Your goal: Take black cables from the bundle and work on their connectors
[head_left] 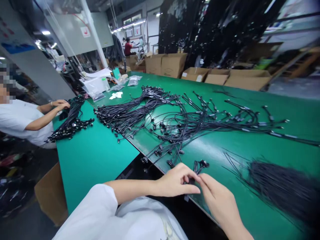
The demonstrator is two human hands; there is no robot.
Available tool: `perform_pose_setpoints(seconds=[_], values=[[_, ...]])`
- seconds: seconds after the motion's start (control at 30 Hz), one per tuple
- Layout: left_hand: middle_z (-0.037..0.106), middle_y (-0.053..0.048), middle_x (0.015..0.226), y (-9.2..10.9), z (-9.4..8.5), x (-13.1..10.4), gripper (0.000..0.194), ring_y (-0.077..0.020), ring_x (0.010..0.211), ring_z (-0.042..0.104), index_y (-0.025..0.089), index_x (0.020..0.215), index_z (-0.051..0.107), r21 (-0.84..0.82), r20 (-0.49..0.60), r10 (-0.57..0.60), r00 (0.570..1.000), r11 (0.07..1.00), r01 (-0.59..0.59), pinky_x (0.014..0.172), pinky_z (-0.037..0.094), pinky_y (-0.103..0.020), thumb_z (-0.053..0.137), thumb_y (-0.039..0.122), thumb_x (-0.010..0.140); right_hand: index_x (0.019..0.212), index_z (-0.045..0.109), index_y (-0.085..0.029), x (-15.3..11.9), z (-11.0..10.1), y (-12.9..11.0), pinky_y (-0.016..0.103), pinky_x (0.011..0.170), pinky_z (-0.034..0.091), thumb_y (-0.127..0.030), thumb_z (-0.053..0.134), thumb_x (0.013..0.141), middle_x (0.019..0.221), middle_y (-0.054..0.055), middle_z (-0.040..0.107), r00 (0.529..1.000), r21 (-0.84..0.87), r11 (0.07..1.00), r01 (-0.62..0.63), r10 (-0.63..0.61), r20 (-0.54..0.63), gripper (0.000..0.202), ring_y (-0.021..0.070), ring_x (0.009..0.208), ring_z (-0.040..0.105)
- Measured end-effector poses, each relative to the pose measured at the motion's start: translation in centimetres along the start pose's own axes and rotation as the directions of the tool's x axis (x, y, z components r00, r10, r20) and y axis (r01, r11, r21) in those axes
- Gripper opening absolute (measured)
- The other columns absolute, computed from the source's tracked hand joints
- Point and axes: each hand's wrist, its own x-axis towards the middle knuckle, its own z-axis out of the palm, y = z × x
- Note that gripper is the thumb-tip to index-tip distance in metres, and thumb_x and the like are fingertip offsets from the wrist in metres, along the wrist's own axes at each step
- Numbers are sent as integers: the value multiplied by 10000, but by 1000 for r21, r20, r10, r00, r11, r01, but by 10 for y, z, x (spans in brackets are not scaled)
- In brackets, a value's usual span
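My left hand (176, 180) is closed around a small coiled black cable (201, 164) at the table's near edge. The cable's connector ends stick up beyond the fingers, and a small piece hangs below them. My right hand (217, 196) meets the left at the fingertips, its fingers pinched together beside the cable; what lies between them is hidden. Just past my hands, a loose heap of black cables (185, 128) with connectors spreads over the green table (200, 150).
A thick bundle of black cables (130, 110) lies further left. To the right is a pile of thin black strands (282, 186). A co-worker (27, 120) on the left handles another cable bundle (72, 123). Cardboard boxes (172, 65) line the far edge, near papers (97, 75) and plastic bags.
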Motion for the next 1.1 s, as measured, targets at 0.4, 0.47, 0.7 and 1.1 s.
perform_pose_setpoints(seconds=[0.4, 0.47, 0.7, 1.1], values=[[656, -73, 1119, 0, 15, 6, 337, -218, 1132, 559, 199, 1172, 618, -262, 83, -100, 991, 958, 119, 1055, 359, -361, 590, 400, 903, 550, 387, -189, -16, 20, 1, 206, 402, 119, -672, 601, 750, 454, -96, 194, 822, 789, 232, -569, 141, 551, 564, 42, 409, 120], [629, -4, 825, -1, 20, 10, 307, -147, 811, 602, 202, 1126, 599, -397, 23, -180, 983, 901, 174, 883, 455, -304, 602, 401, 893, 583, 495, -151, -23, 18, 6, 201, 429, 172, -596, 615, 786, 482, -65, 313, 856, 771, 374, -515, 183, 483, 503, 47, 438, 203], [401, 85, 515, -10, 52, 13, 392, -113, 443, 398, 156, 1058, 579, -110, 193, -262, 945, 952, 286, 549, 420, -271, 544, 503, 878, 1107, 601, -183, -39, 11, 15, 304, 862, 458, -456, 534, 873, 1052, 65, 627, 949, 745, 622, -241, 313, 45, 366, 172, 937, 592], [623, -94, 1279, -31, 8, 4, 499, -259, 1232, 548, 251, 1289, 520, 352, 279, -348, 895, 904, 242, 1090, 375, -450, 450, 561, 904, 1038, 522, -127, -65, -158, 141, 305, 769, 469, -371, 476, 959, 869, 105, 632, 482, 263, 633, -728, 746, -459, 261, 189, 758, 618]])
